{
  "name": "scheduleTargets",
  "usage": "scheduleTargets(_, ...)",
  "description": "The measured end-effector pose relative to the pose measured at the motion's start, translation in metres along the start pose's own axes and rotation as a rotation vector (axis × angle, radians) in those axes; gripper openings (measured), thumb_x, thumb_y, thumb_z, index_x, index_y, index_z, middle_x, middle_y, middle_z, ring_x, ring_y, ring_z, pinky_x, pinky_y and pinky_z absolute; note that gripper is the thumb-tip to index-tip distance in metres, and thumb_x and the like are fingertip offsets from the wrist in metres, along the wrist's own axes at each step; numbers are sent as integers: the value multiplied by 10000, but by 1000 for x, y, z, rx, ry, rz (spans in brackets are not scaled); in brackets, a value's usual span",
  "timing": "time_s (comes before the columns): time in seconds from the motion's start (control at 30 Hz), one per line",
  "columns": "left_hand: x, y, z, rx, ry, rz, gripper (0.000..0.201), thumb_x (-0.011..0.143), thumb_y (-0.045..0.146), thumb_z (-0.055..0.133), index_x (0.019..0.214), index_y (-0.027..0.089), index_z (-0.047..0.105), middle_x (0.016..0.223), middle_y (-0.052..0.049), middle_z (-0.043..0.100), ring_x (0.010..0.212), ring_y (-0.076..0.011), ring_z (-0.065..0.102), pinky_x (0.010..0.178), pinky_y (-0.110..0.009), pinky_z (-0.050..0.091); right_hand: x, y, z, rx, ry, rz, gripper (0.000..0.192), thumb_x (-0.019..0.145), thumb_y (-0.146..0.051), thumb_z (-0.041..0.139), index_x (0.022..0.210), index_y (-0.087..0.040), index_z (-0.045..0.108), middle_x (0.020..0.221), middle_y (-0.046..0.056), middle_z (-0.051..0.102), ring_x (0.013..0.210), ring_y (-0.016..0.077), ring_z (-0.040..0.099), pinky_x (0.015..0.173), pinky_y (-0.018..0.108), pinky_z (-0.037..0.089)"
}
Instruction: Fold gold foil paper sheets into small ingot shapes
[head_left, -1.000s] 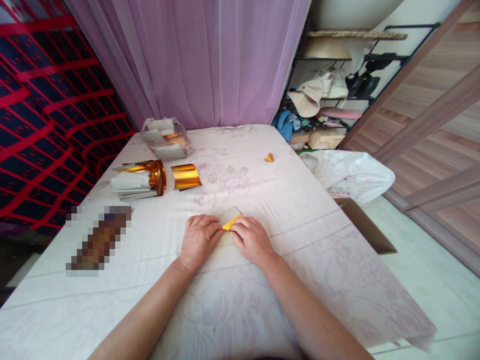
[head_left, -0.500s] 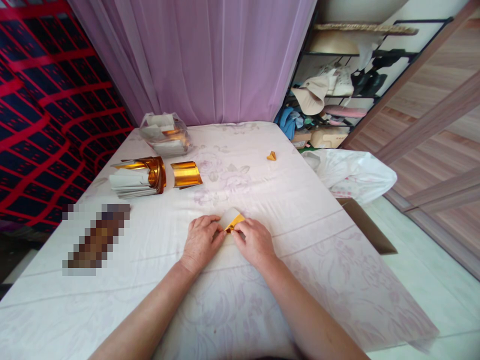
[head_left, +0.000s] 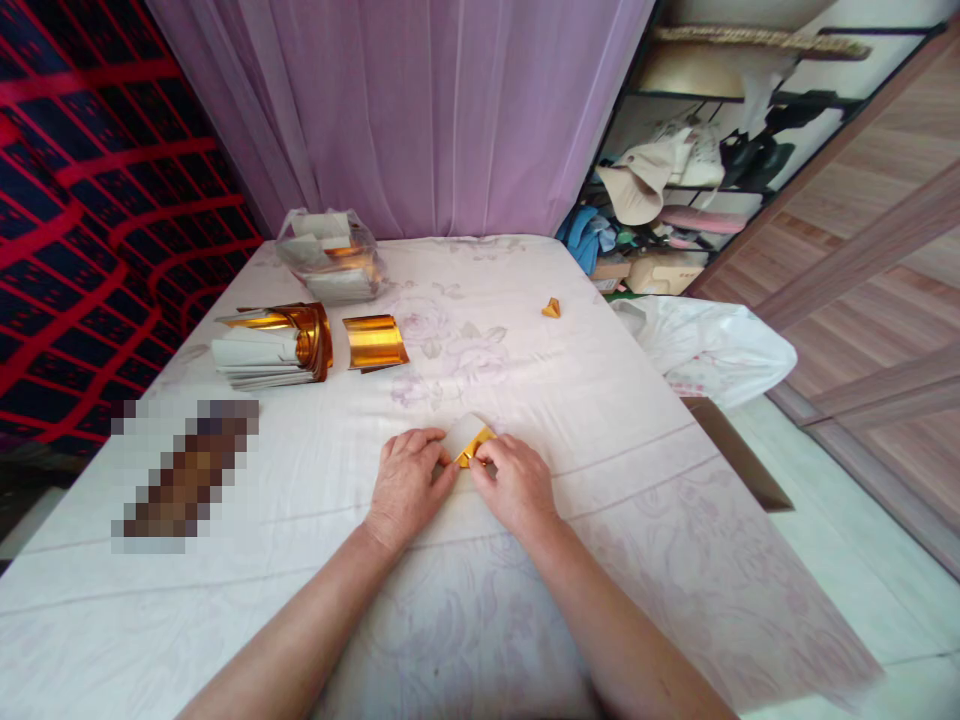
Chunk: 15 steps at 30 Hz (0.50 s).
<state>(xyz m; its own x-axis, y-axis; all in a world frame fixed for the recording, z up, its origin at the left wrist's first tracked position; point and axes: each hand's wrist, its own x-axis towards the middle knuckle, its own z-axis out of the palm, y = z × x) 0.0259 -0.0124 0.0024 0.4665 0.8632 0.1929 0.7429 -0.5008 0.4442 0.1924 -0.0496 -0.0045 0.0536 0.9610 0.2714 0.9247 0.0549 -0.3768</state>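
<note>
**Caller:** Pinching tight at table centre: the left hand (head_left: pixel 409 480) and the right hand (head_left: pixel 517 485) are drawn together, fingertips meeting on a small gold foil paper (head_left: pixel 471 442), each hand closed on its own side of it. The piece lies on the cloth just past the knuckles, at twelve o'clock from them.

**Analyst:** And that's a slippery sheet. Gold face shiny, back a pale matte, one corner turned up so both sides show. My worry is that the foil skids under the fingertips and the crease lands crooked; a metallic skin like that tends to keep every wrong line.

**Caller:** What about the surface underneath?

**Analyst:** Soft white tablecloth (head_left: pixel 600 400) with faint floral print and visible wrinkles. I'd judge that a poor backing for a sharp fold: press too hard and the cloth could bunch and drag the paper with it.

**Caller:** Over at ten o'clock, a stack of gold sheets (head_left: pixel 274 345), curling at the end, with a loose curled sheet (head_left: pixel 373 342) beside it.

**Analyst:** Springy stock, then. Any fold may want to reopen.

**Caller:** Farther back at eleven, a clear plastic bag (head_left: pixel 330 258) holding more sheets. At one o'clock, well apart, a tiny folded gold piece (head_left: pixel 552 308).

**Analyst:** Light, angular, near the edge; a sleeve or a draught could send it off.
</note>
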Motion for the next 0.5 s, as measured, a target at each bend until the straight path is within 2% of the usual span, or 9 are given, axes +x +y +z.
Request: scheduleTargets(0.5, 1, 3, 0, 0, 1, -24, 77, 831, 236, 618, 757, 216, 616, 1138, -41, 654, 1079, -248, 561, 949, -442, 396, 0, -3, 1, -64, 9, 16, 106, 804, -210, 626, 698, -214, 618, 721, 17, 638, 688, 163, 564, 631, 283, 319)
